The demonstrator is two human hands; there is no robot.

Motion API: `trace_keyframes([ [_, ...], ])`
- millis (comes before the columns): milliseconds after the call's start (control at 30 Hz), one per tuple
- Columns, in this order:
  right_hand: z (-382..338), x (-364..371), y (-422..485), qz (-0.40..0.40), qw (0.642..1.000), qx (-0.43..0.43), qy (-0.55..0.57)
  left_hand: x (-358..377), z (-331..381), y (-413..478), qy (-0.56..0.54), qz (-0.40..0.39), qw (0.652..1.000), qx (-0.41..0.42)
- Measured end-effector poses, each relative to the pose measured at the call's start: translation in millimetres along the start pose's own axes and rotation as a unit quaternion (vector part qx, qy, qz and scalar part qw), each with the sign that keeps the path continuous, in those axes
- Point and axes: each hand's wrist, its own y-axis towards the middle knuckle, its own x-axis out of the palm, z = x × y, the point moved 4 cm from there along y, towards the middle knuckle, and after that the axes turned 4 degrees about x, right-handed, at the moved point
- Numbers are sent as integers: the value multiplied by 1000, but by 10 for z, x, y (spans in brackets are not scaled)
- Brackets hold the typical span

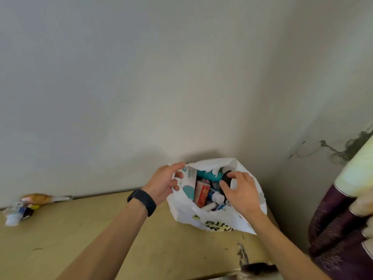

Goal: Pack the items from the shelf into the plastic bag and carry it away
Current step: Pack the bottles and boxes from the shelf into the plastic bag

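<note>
The wooden shelf (101, 229) runs into the wall corner, with a purple curtain (333, 219) crowding my right. The full plastic bag (181, 211) stands in that corner. My left hand (163, 182) pinches its rim; my right hand (240, 190) grips a black round item (226, 179) at its mouth. Blurred leftovers (20, 209) lie far left.

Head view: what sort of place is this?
Probably a corner of a home, perhaps storage space: a worn wooden shelf against a damp-stained wall, rolled purple fabric beside it, a plastic bag of toiletries.
</note>
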Motion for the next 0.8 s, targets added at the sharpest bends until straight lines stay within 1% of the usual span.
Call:
trace_keyframes([
  [33, 173, 26, -100, 5, 999, -1, -48, -27, -25, 9, -18, 9, 1000, 0],
  [67, 343, 75, -206, -6, 995, 2, -102, -41, -51, 17, -29, 15, 999, 1],
  [100, 512, 135, -294, -26, 987, 9, -156, -38, -73, 18, -39, 16, 999, 3],
  [200, 930, 344, -434, -100, 960, 48, -258, 50, -139, -8, -62, 3, 998, 17],
  [267, 1046, 414, -455, -106, 947, 44, -299, 145, -182, -44, -83, -6, 996, 32],
  [333, 1118, 441, -447, -102, 942, 43, -315, 234, -223, -72, -98, -15, 994, 46],
  [433, 1164, 472, -406, -146, 931, -1, -334, 318, -256, -93, -95, -24, 994, 51],
  [500, 1180, 520, -386, -177, 915, -34, -361, 333, -248, -104, -90, -26, 994, 52],
  [533, 1193, 552, -379, -189, 905, -37, -380, 327, -249, -104, -84, -24, 995, 53],
  [633, 1216, 663, -353, -218, 862, -42, -457, 268, -283, -120, -90, -18, 995, 50],
  [667, 1189, 662, -351, -220, 865, -27, -451, 235, -300, -130, -96, -19, 994, 45],
  [700, 1156, 656, -339, -209, 887, -4, -411, 204, -318, -146, -102, -24, 994, 39],
  [733, 1075, 594, -341, -186, 922, 29, -338, 172, -348, -171, -100, -22, 994, 31],
  [767, 974, 522, -339, -159, 956, 60, -240, 153, -386, -210, -89, -13, 996, 25],
  [800, 860, 409, -352, -132, 978, 97, -126, 136, -444, -259, -74, 8, 997, 23],
])
